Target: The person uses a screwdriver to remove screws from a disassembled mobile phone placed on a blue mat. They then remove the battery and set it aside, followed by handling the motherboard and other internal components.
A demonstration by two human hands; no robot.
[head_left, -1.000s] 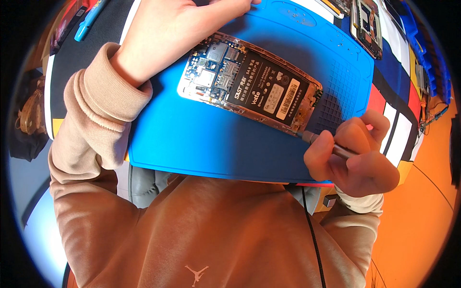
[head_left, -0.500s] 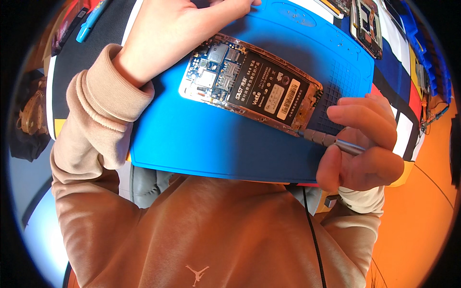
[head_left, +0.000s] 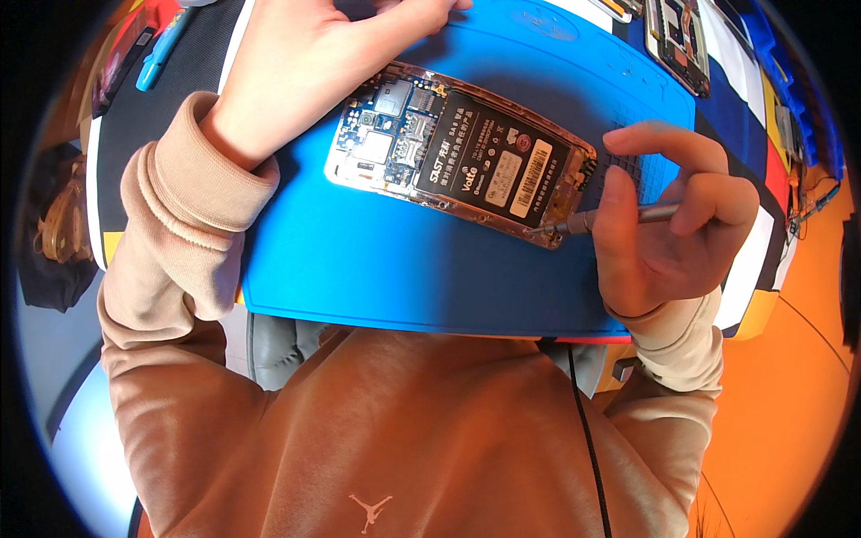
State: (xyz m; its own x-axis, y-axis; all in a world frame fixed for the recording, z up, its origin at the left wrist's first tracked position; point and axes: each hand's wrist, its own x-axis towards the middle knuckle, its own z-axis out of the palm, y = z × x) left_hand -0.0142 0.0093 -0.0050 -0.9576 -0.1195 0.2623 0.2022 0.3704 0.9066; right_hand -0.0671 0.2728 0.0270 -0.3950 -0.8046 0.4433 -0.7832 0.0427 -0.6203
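An opened phone (head_left: 429, 204) lies tilted on the blue work mat (head_left: 404, 278). Its blue circuit board (head_left: 378, 145) is bare at the left end, beside a black battery (head_left: 466, 157). My right hand (head_left: 673, 233) grips a slim grey screwdriver (head_left: 659, 213) between thumb and fingers, with the index finger stretched over the phone's right end. The screwdriver's thin tip meets the phone's lower right corner. Beyond the phone's upper left end is my left hand (head_left: 309, 67). Its thumb and a fingertip come together at the picture's top edge, where anything between them is cut off.
Another opened phone frame (head_left: 677, 45) lies at the far right, by blue plastic bins (head_left: 780, 72). Tiny parts (head_left: 632, 67) are scattered on the mat's far right. A light-blue pen (head_left: 161, 56) lies at the far left. A black cord (head_left: 583, 430) hangs near my front.
My right hand has moved up and tilted the screwdriver flatter, its tip now further in on the phone's corner. The index finger has lifted. The view has shifted slightly.
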